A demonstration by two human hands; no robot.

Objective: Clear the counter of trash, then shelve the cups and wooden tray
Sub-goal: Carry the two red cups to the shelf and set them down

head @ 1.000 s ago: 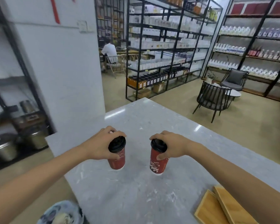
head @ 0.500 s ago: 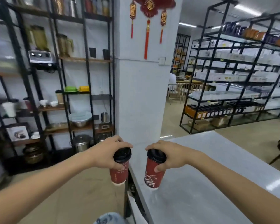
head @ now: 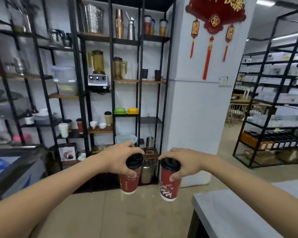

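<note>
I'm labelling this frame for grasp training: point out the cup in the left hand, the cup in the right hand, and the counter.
left cup (head: 128,183): head view, red paper wall
right cup (head: 169,188): head view, patterned wall
counter (head: 230,213): head view, bare marble top

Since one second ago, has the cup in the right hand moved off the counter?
Yes. The right hand has carried its red cup left, off the grey counter; it now hangs over bare floor, toward the black shelving.
</note>
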